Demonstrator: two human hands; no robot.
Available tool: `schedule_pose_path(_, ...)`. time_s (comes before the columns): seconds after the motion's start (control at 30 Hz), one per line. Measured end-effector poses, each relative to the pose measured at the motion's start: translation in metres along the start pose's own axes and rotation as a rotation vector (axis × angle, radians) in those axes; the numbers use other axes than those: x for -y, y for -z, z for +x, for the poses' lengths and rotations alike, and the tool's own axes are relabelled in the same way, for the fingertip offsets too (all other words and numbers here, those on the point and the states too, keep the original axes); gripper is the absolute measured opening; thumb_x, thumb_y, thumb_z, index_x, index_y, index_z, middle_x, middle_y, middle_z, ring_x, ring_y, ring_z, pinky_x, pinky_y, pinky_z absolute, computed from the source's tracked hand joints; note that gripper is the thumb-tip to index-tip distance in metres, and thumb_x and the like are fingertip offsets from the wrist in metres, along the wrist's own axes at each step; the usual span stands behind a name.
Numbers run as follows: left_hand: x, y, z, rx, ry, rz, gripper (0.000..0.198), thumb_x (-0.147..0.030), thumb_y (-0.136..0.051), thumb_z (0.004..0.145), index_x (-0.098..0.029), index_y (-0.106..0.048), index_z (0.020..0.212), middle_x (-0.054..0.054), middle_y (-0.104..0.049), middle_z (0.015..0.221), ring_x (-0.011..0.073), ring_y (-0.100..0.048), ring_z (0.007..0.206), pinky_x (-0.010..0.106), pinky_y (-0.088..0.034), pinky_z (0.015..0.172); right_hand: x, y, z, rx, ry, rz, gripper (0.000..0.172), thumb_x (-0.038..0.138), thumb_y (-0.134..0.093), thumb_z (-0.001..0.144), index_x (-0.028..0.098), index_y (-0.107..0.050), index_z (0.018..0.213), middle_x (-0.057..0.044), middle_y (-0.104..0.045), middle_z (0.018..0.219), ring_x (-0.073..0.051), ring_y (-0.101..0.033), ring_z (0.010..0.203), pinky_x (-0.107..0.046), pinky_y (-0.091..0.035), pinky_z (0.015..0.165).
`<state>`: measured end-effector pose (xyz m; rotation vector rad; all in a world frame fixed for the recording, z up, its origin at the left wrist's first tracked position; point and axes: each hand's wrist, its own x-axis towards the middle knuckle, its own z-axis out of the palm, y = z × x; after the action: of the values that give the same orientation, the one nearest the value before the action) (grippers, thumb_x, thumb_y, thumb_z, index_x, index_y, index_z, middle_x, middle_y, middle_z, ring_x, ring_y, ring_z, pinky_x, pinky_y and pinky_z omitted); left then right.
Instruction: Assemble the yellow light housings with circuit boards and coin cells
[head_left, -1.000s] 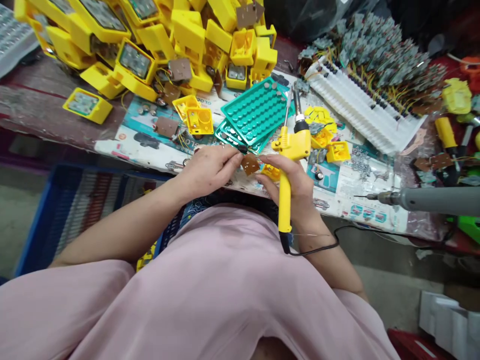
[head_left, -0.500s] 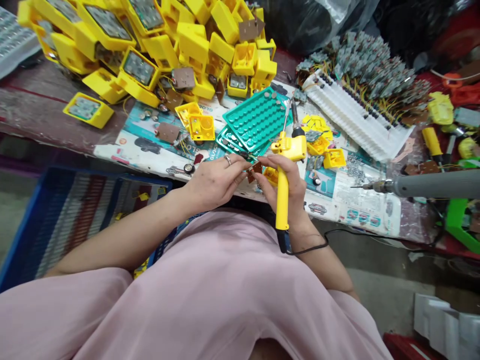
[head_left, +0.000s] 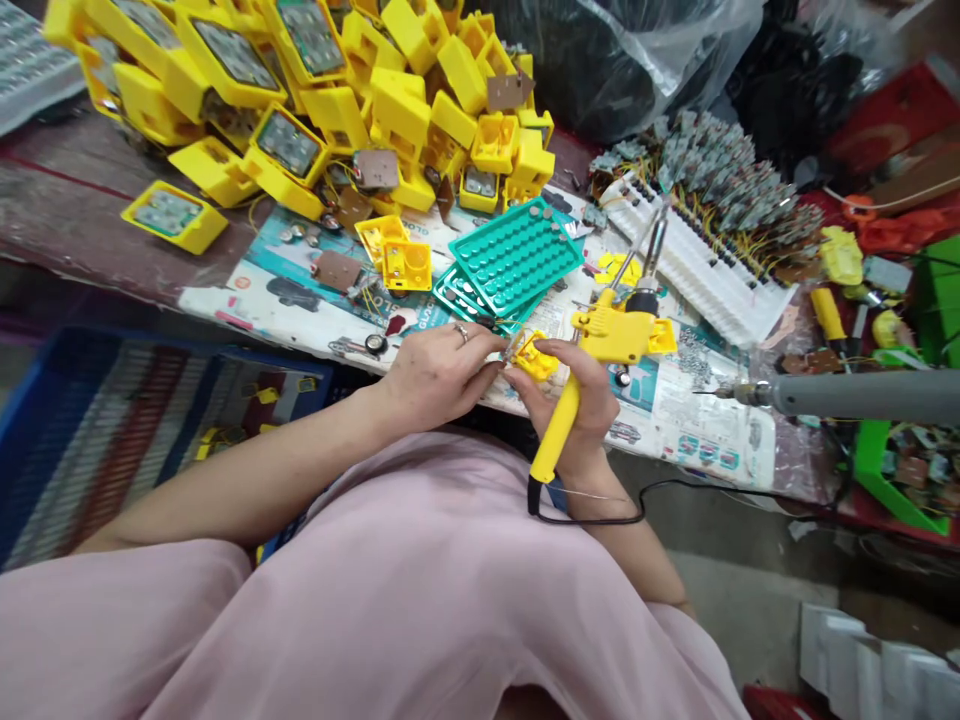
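My right hand point(head_left: 574, 405) is wrapped round a yellow soldering gun point(head_left: 615, 330), whose metal tip points up and away. Its thumb and index finger reach toward a small open yellow housing point(head_left: 534, 357) at the table's front edge. My left hand point(head_left: 444, 372), with a ring on one finger, pinches a small part beside that housing; fingers hide most of it, and I cannot make out what it is. Behind the hands lie stacked teal trays point(head_left: 516, 255) with small round metal pieces. Two open yellow housings point(head_left: 406, 266) sit to the left of the trays.
Yellow housings point(head_left: 397, 110) are heaped at the back left. A white rack point(head_left: 697, 260) with wired parts stands back right. A grey electric screwdriver point(head_left: 862, 393) juts in from the right. A blue crate point(head_left: 52, 430) is at lower left; a black cable crosses my right forearm.
The brown board between my fingers is no longer visible there. The soldering gun has tilted, its tip swinging right and its handle end left. The small yellow housing now shows between my hands.
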<state>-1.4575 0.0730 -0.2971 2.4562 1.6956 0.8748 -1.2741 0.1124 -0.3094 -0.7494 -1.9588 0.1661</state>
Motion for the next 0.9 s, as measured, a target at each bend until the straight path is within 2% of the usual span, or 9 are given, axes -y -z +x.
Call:
schedule_pose_path(0.07,-0.002,-0.001,0.002,-0.018,-0.033,0.022,0.024,-0.026,-0.047,0.095,-0.017,-0.068,0.1,0.007,-0.075,0.089,0.0206,-0.072,0.083,0.029,-0.053,0.07,0.002,0.001,0.0,0.002,0.011,-0.027,0.051,0.024,-0.077,0.081,0.029,-0.053,0.125,-0.002,-0.075,0.094,-0.02,-0.074,0.086,-0.034,-0.062,0.082)
schedule_pose_path(0.17,-0.004,-0.004,0.004,-0.066,-0.067,0.021,0.022,-0.023,-0.049,0.093,-0.016,-0.068,0.099,0.007,-0.074,0.088,0.0205,-0.071,0.083,0.029,-0.052,0.069,0.003,0.003,0.001,0.029,-0.01,-0.005,0.05,0.02,-0.075,0.082,0.028,-0.053,0.126,0.0,-0.074,0.091,-0.019,-0.075,0.083,-0.033,-0.063,0.08)
schedule_pose_path(0.3,-0.004,-0.005,0.004,-0.082,-0.069,-0.012,0.022,-0.027,-0.051,0.095,-0.015,-0.068,0.101,0.007,-0.073,0.089,0.0197,-0.071,0.081,0.028,-0.052,0.068,0.001,0.006,0.0,-0.001,-0.014,-0.019,0.046,0.019,-0.075,0.082,0.026,-0.054,0.123,0.0,-0.073,0.09,-0.017,-0.075,0.079,-0.03,-0.063,0.078)
schedule_pose_path(0.43,-0.006,-0.008,0.005,-0.113,-0.072,0.02,0.023,-0.033,-0.054,0.094,-0.015,-0.067,0.101,0.009,-0.073,0.091,0.0208,-0.069,0.087,0.03,-0.053,0.073,-0.001,0.006,-0.001,-0.029,-0.081,-0.005,0.039,0.022,-0.072,0.084,0.025,-0.054,0.119,0.003,-0.072,0.085,-0.013,-0.073,0.071,-0.028,-0.061,0.073)
schedule_pose_path(0.53,-0.009,-0.014,0.007,-0.187,-0.1,0.062,0.019,-0.032,-0.057,0.092,-0.016,-0.065,0.098,0.009,-0.073,0.094,0.0212,-0.068,0.086,0.032,-0.054,0.073,0.0,0.004,-0.003,-0.053,-0.122,0.035,0.037,0.021,-0.072,0.085,0.025,-0.055,0.117,0.003,-0.072,0.083,-0.013,-0.073,0.071,-0.027,-0.06,0.073)
schedule_pose_path(0.63,-0.008,-0.021,0.01,-0.292,-0.158,0.047,0.011,-0.024,-0.059,0.09,-0.017,-0.063,0.097,0.007,-0.074,0.094,0.019,-0.067,0.082,0.031,-0.054,0.071,0.002,0.004,-0.005,-0.046,-0.143,0.091,0.038,0.021,-0.071,0.085,0.025,-0.055,0.119,0.003,-0.07,0.086,-0.012,-0.072,0.073,-0.027,-0.06,0.075)
schedule_pose_path(0.73,-0.004,-0.026,0.01,-0.398,-0.225,0.023,0.013,-0.02,-0.06,0.09,-0.017,-0.062,0.103,0.004,-0.074,0.09,0.0171,-0.067,0.08,0.029,-0.054,0.07,0.001,0.004,-0.008,-0.026,-0.188,0.143,0.041,0.019,-0.073,0.085,0.026,-0.053,0.121,0.004,-0.068,0.09,-0.01,-0.073,0.076,-0.024,-0.061,0.076)
schedule_pose_path(0.9,0.003,-0.03,0.008,-0.445,-0.266,0.038,0.019,-0.017,-0.065,0.089,-0.017,-0.064,0.108,0.003,-0.075,0.088,0.0163,-0.068,0.081,0.029,-0.051,0.07,0.002,0.004,-0.009,-0.028,-0.201,0.116,0.037,0.022,-0.071,0.088,0.026,-0.054,0.12,0.003,-0.069,0.093,-0.011,-0.074,0.075,-0.023,-0.063,0.074)
